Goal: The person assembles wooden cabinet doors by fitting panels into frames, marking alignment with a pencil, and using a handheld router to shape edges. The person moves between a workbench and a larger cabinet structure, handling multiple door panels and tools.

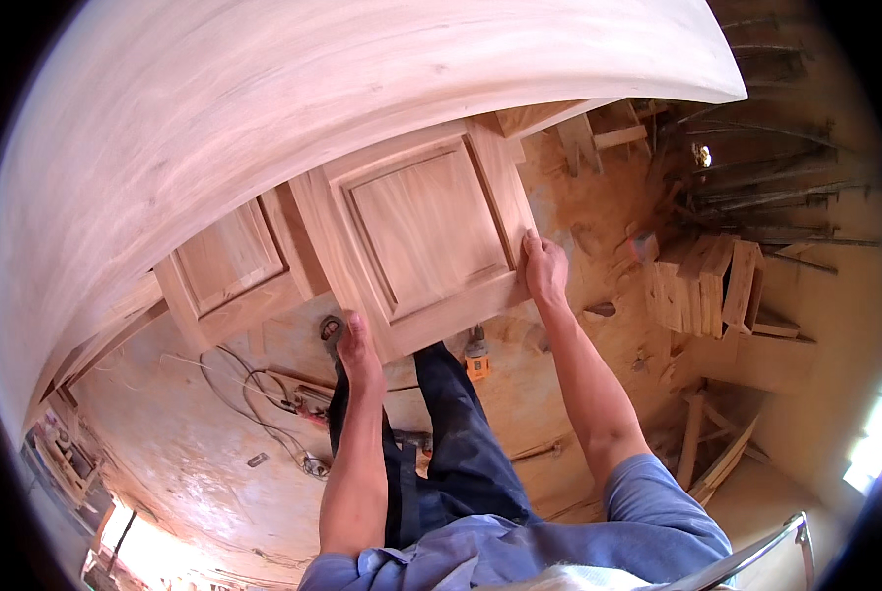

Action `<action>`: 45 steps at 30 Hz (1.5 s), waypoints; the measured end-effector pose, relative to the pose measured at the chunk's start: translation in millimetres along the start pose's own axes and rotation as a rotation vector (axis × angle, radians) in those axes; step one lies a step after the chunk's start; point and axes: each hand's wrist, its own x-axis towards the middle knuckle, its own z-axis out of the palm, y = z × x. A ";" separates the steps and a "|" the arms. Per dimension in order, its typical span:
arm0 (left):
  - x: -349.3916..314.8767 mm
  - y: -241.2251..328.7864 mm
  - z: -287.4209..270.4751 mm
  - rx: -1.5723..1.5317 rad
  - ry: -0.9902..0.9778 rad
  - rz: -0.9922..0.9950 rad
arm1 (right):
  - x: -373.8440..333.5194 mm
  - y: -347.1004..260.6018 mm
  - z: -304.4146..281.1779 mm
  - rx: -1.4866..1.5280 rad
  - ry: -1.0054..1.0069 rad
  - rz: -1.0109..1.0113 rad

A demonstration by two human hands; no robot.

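Observation:
A raised-panel wooden cabinet door (426,231) is held between my two hands, tilted below the edge of a broad pale wooden top (362,89). My left hand (359,353) is closed on its near left corner, thumb along the edge; the fingers are mostly hidden underneath. On the right edge, my right hand (545,268) grips with the thumb uppermost and the other fingers out of sight below. The door's far edge is partly covered by the top. Just left of it, a second panelled door (229,258) shows under the same top.
A yellow power tool (476,357) stands on the dusty floor near my legs. Cables (254,394) lie loosely to the left. Wooden frames (702,286) are stacked at the right, with loose boards (722,448) nearer. Dark clamps or bars (776,177) line the far right wall.

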 end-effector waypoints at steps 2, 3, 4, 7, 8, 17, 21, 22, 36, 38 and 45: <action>12.0 2.2 2.4 0.035 0.044 -0.035 | 1.4 -14.4 1.9 -0.051 -0.017 0.031; 16.4 3.2 2.2 0.042 0.060 -0.068 | 2.4 -20.7 2.7 -0.078 -0.026 0.043; 20.1 4.7 1.9 0.050 0.073 -0.106 | 5.2 -16.7 6.2 -0.078 0.028 -0.001; 16.3 1.2 11.8 0.010 0.111 0.018 | 24.9 19.9 20.3 -0.157 0.129 -0.247; 12.5 5.2 11.7 0.013 0.082 0.054 | 26.7 27.9 18.1 -0.170 0.082 -0.259; 25.0 10.6 11.1 0.379 0.070 0.123 | 25.2 9.5 19.4 -0.052 -0.058 -0.188; 24.4 13.6 16.3 0.433 0.086 0.092 | 42.2 26.7 23.7 0.003 -0.073 -0.160; 26.3 12.8 16.8 0.446 0.090 0.095 | 46.2 29.2 23.7 0.026 -0.089 -0.132; 22.1 23.0 16.0 -0.021 -0.018 -0.153 | 46.5 31.5 25.1 0.059 -0.059 -0.211; 21.5 14.9 10.2 0.003 -0.037 -0.062 | 27.7 15.6 24.0 0.017 -0.048 -0.210; 15.8 9.7 17.6 -0.003 0.086 0.070 | 8.7 8.9 -1.4 0.061 0.068 -0.249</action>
